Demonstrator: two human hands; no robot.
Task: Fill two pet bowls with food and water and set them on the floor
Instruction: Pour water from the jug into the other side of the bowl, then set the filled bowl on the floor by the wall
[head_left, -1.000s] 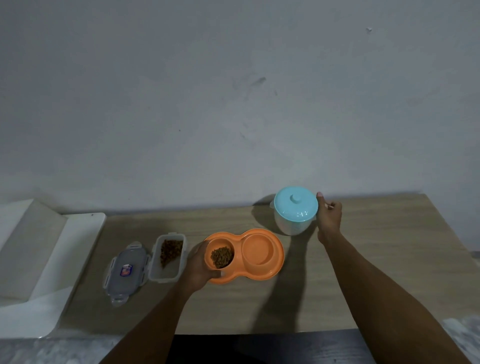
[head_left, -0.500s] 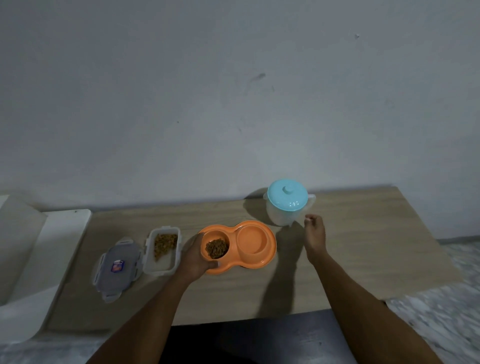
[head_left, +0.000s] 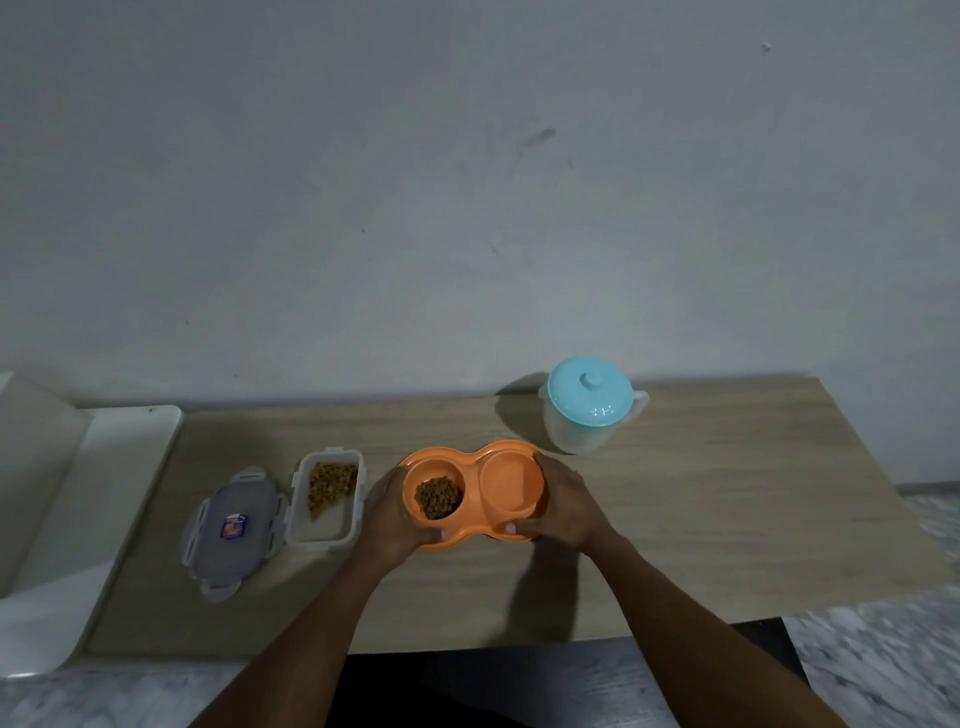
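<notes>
Gripping double bowl at both ends with left hand and right hand; risks spilling kibble (water too, if any) if tilted.

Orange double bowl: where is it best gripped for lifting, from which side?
Take the double bowl by the rim at both short ends, one hand from each side, as the left hand and right hand do. It is long, with kibble in one well, so this should keep it level.

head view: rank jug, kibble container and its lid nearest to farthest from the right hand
1. Jug, just behind the right hand.
2. Kibble container, left, beyond the orange double bowl.
3. Lid, farthest left.
</notes>
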